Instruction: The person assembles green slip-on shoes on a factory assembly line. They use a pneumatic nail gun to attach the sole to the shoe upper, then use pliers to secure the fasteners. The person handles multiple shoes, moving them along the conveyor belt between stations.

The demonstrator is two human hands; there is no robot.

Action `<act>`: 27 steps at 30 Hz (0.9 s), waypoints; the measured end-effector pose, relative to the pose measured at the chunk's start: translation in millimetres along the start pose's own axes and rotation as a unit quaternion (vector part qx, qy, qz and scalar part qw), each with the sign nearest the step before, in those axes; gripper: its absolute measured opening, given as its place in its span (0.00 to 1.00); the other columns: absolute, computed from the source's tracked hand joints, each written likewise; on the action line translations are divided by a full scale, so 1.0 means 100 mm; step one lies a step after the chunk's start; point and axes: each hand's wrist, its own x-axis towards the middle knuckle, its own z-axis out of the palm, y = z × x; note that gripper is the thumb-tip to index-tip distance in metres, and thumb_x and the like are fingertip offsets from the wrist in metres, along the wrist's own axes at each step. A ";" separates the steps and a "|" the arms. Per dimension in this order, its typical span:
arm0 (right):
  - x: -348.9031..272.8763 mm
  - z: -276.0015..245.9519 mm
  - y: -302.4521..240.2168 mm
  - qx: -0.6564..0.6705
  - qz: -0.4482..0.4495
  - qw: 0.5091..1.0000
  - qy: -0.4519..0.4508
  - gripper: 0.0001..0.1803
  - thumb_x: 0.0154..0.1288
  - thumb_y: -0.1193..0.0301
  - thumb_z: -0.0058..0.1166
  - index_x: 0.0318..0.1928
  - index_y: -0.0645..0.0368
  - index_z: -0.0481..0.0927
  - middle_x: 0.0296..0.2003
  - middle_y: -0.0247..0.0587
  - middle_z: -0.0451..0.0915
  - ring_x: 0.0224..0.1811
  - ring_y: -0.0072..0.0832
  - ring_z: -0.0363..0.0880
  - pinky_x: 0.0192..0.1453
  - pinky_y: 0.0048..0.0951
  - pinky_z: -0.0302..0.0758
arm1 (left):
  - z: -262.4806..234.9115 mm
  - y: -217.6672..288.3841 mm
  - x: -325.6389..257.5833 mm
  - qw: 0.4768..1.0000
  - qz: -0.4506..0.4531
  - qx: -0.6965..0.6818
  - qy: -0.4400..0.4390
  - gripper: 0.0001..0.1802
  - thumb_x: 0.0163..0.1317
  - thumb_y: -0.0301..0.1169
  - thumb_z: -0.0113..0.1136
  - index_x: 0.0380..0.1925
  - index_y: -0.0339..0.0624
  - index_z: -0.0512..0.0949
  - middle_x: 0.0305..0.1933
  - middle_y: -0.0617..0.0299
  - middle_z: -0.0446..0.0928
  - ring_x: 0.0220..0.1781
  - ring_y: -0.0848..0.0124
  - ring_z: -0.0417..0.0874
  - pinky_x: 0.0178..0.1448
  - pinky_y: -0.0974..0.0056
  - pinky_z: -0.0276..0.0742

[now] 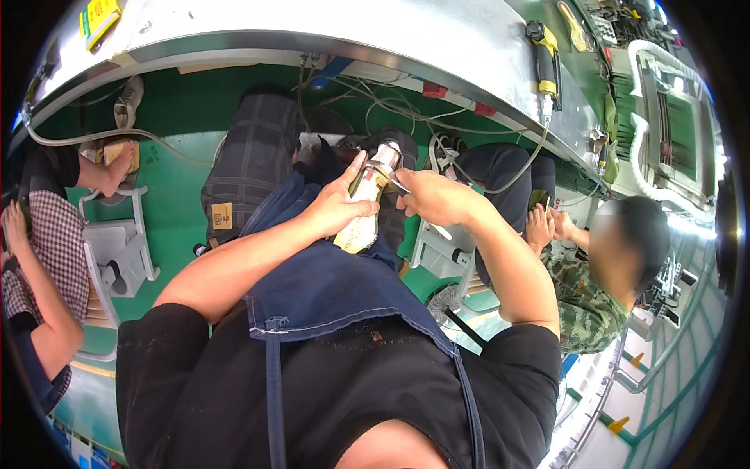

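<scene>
Over my lap, my left hand (344,202) is wrapped round a pale yellow, bottle-shaped thing (359,231) with a silver upper end, tilted away from me. I cannot make out its exact kind. At its neck sits a metallic, curved tool (380,167) that looks like a ring or hook. My right hand (441,197) is closed on this tool, and a thin pale end (441,232) sticks out below the fingers. The fingertips of my right hand are partly hidden. A dark blue apron (336,289) covers my lap beneath the hands.
A metal workbench (312,23) curves across in front. On it lie a yellow-black power screwdriver (544,62) and a yellow packet (100,22). Cables (391,102) hang below its edge. A co-worker (586,305) sits at my right, another person (47,258) at my left.
</scene>
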 end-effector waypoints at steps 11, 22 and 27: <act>0.02 -0.11 0.02 -0.061 -0.028 0.997 0.024 0.17 0.79 0.69 0.51 0.58 0.68 0.68 0.36 0.64 0.84 0.41 0.59 0.85 0.46 0.54 0.77 | 0.00 0.04 0.11 0.997 0.019 0.073 0.025 0.62 0.60 0.38 0.75 0.87 0.51 0.43 0.73 0.43 0.75 0.69 0.58 0.80 0.74 0.60 0.71; 0.08 -0.17 0.15 -0.092 -0.079 0.992 0.023 0.15 0.77 0.71 0.52 0.56 0.67 0.68 0.34 0.64 0.85 0.42 0.63 0.85 0.45 0.57 0.77 | -0.04 0.06 0.13 0.999 -0.006 0.049 0.002 0.63 0.59 0.39 0.76 0.86 0.47 0.43 0.75 0.40 0.72 0.74 0.54 0.76 0.78 0.59 0.68; 0.02 -0.20 0.07 -0.135 -0.074 0.988 0.003 0.23 0.75 0.74 0.52 0.67 0.68 0.67 0.39 0.66 0.85 0.45 0.62 0.86 0.49 0.57 0.78 | -0.05 0.06 0.09 0.999 0.004 0.042 -0.005 0.62 0.61 0.38 0.76 0.86 0.46 0.44 0.74 0.44 0.74 0.73 0.57 0.77 0.77 0.60 0.67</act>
